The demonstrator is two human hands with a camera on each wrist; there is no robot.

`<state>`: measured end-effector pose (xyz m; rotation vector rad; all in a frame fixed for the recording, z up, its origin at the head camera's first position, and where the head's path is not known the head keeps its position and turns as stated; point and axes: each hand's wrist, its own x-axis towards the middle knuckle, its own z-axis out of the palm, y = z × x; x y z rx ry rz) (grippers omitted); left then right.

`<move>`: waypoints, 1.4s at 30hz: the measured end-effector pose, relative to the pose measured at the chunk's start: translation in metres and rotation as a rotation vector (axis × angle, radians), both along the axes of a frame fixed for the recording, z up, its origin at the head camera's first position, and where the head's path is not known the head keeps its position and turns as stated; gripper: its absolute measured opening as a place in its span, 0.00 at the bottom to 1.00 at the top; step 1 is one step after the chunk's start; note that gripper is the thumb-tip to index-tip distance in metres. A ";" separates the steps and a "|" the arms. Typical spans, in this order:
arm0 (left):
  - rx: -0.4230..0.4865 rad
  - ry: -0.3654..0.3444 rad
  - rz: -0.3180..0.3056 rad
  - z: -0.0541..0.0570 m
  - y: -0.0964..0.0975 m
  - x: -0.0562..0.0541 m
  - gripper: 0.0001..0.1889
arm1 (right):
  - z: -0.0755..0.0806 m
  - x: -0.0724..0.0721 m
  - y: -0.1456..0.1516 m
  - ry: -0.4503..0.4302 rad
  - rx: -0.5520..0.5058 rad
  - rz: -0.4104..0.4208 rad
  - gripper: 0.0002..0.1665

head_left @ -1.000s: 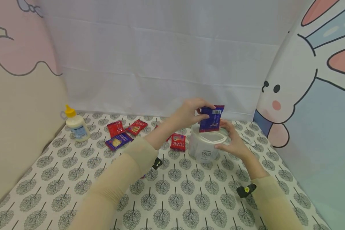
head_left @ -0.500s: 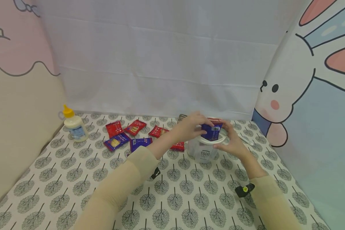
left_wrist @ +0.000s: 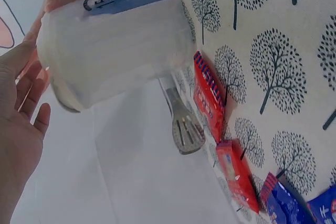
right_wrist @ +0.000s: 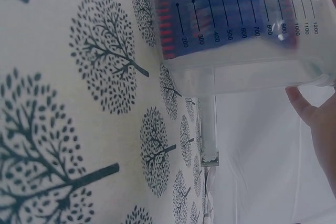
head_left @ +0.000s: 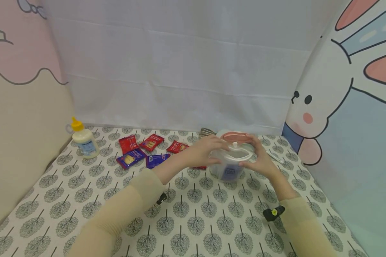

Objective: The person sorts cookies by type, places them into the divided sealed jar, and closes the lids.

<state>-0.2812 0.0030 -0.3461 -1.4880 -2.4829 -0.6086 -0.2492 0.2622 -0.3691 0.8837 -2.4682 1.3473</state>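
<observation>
A clear plastic storage jar (head_left: 226, 164) marked with a measuring scale stands at the right of the table, its flip cap (head_left: 234, 137) raised. My right hand (head_left: 260, 161) grips the jar's rim from the right, thumb in front and fingers behind. Through the wall in the right wrist view shows a blue snack packet (right_wrist: 226, 30) inside the jar. At the jar's left side, my left hand (head_left: 202, 152) has its fingers loosely spread and holds nothing. The left wrist view shows that hand (left_wrist: 21, 135) near the jar's top.
Several red packets (head_left: 151, 142) and blue packets (head_left: 130, 157) lie left of the jar. A slotted spatula (left_wrist: 187, 129) is behind it, and a white utensil (head_left: 276, 157) to its right. A yellow-capped bottle (head_left: 85, 142) stands at the far left on the tree-patterned cloth (head_left: 196, 214).
My left hand lowered the blue packet through the jar's opening and let it go, then drew back to the left. The packet now lies inside. My right hand stays on the rim.
</observation>
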 end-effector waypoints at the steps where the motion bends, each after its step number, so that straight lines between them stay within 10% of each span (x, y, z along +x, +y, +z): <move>1: 0.003 -0.025 0.008 0.002 -0.006 0.001 0.25 | 0.000 0.000 0.000 0.001 0.003 -0.004 0.60; 12: -0.024 -0.308 0.166 -0.001 -0.103 0.020 0.34 | 0.002 0.001 -0.002 0.023 0.003 -0.024 0.59; 23: -0.128 -0.352 0.245 -0.057 -0.179 0.043 0.41 | 0.001 0.001 -0.001 0.052 -0.003 0.009 0.59; 34: -0.171 -0.468 0.349 -0.089 -0.212 0.045 0.41 | -0.003 -0.003 0.000 0.044 -0.050 0.032 0.58; 42: -0.163 -0.449 0.343 -0.093 -0.206 0.042 0.33 | -0.004 -0.004 0.001 0.060 -0.041 0.026 0.59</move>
